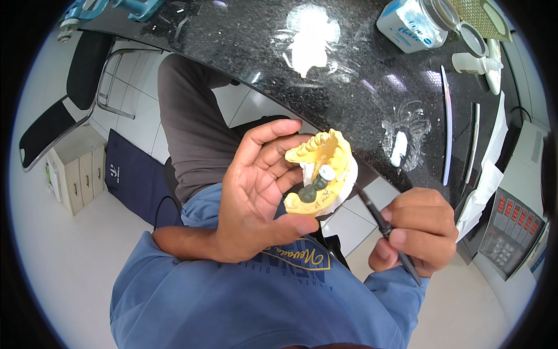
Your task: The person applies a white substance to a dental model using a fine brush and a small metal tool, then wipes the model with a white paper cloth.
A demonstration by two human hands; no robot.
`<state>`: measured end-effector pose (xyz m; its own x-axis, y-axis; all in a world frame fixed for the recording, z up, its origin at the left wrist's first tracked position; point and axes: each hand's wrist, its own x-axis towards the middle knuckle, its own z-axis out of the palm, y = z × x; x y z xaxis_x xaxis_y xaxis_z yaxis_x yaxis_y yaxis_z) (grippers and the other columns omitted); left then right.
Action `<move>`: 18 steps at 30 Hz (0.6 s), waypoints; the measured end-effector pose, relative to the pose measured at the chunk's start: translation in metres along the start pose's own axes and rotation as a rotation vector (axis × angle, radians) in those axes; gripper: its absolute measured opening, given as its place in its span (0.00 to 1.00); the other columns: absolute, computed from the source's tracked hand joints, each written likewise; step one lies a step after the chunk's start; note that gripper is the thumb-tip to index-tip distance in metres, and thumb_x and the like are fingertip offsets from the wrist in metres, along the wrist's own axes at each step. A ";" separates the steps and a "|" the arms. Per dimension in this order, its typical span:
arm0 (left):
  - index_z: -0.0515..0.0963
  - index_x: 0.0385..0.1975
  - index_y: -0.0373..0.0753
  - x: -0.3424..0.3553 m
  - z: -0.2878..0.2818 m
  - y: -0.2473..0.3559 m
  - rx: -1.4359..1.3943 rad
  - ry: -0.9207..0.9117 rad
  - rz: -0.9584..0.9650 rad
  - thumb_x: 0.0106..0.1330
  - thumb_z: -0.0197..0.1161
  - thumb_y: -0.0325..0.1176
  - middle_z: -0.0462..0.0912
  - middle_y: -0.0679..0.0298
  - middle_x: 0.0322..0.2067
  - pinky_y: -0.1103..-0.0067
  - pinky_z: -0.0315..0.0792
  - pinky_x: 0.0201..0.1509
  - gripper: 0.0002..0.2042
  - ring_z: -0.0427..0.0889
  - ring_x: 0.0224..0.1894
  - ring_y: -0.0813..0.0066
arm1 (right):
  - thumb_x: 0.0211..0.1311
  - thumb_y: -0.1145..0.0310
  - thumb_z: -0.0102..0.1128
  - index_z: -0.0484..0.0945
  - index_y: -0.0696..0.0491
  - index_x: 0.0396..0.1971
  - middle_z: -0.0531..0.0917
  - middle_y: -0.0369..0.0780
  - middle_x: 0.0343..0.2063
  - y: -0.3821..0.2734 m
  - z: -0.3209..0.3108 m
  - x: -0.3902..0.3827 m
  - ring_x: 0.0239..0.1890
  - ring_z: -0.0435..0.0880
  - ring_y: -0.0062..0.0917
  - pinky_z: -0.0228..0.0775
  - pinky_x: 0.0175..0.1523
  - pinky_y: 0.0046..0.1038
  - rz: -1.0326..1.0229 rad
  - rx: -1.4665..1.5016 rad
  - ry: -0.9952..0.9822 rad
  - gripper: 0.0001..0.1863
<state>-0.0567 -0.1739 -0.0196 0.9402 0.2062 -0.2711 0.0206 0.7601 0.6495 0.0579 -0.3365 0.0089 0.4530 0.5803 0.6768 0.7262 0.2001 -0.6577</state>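
My left hand [251,195] holds a yellow dental cast [342,145] with a white base, its fingers and thumb curved around one side. On the cast's near part sit dark grey-green tooth pieces [308,193] and one white-topped tooth [327,173]. Pinched between the fingers and thumb of my right hand [421,227] is a thin dark brush-like handle [378,216]. Its upper tip points toward the cast's right edge; whether it touches is too fine to tell. The cast hangs above my lap, close to the counter's edge.
The dark speckled counter [232,41] bears a large white smear [308,43] and a smaller white paste blob [399,148]. At the right are a blue-and-white jar [410,29], a long pale strip [447,125], white paper [485,186] and a device with red displays [511,227]. A chair [87,70] stands left.
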 end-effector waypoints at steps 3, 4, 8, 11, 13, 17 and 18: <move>0.50 0.61 0.33 0.001 0.001 0.004 -0.028 0.014 -0.030 0.45 0.76 0.24 0.66 0.52 0.56 0.73 0.65 0.64 0.45 0.69 0.59 0.67 | 0.51 0.70 0.68 0.77 0.58 0.29 0.79 0.41 0.21 0.000 0.002 0.001 0.19 0.79 0.24 0.72 0.18 0.19 0.027 -0.045 0.052 0.10; 0.50 0.61 0.33 0.001 0.002 0.005 -0.040 0.026 -0.051 0.45 0.76 0.25 0.66 0.51 0.56 0.73 0.65 0.63 0.45 0.69 0.58 0.67 | 0.50 0.70 0.69 0.77 0.58 0.29 0.79 0.41 0.21 0.002 0.002 0.001 0.19 0.79 0.24 0.72 0.18 0.19 0.002 -0.030 0.024 0.10; 0.50 0.61 0.33 0.001 0.004 0.006 -0.061 0.045 -0.059 0.45 0.76 0.25 0.66 0.51 0.56 0.73 0.66 0.63 0.46 0.70 0.58 0.66 | 0.47 0.72 0.70 0.77 0.58 0.27 0.80 0.42 0.21 0.001 0.003 0.003 0.18 0.79 0.24 0.72 0.17 0.19 -0.001 -0.025 -0.035 0.10; 0.50 0.61 0.34 0.001 0.004 0.006 -0.061 0.052 -0.059 0.45 0.76 0.26 0.66 0.51 0.56 0.73 0.66 0.63 0.46 0.70 0.58 0.66 | 0.46 0.72 0.70 0.77 0.58 0.26 0.80 0.42 0.21 0.001 0.005 0.003 0.18 0.79 0.24 0.72 0.17 0.19 -0.003 -0.030 -0.024 0.10; 0.50 0.61 0.34 0.001 0.003 0.006 -0.057 0.040 -0.060 0.45 0.76 0.26 0.66 0.50 0.56 0.73 0.67 0.63 0.45 0.70 0.58 0.66 | 0.46 0.72 0.70 0.77 0.58 0.26 0.80 0.42 0.21 0.002 0.005 0.003 0.18 0.79 0.24 0.72 0.17 0.19 -0.009 -0.031 -0.021 0.10; 0.50 0.61 0.34 0.001 0.003 0.005 -0.051 0.037 -0.054 0.45 0.76 0.26 0.66 0.51 0.56 0.72 0.66 0.63 0.45 0.70 0.58 0.66 | 0.47 0.71 0.70 0.77 0.58 0.26 0.80 0.42 0.21 0.000 0.002 0.004 0.18 0.79 0.24 0.72 0.17 0.20 0.016 -0.024 -0.048 0.10; 0.50 0.61 0.34 0.000 0.001 0.004 -0.045 0.034 -0.050 0.46 0.76 0.26 0.66 0.51 0.56 0.72 0.66 0.63 0.45 0.70 0.58 0.66 | 0.47 0.71 0.70 0.77 0.58 0.26 0.80 0.42 0.21 0.000 0.002 0.002 0.18 0.79 0.24 0.72 0.17 0.20 0.015 -0.022 -0.050 0.10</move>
<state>-0.0557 -0.1716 -0.0161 0.9264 0.1872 -0.3267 0.0512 0.7969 0.6019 0.0577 -0.3333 0.0096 0.4380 0.6215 0.6495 0.7309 0.1745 -0.6598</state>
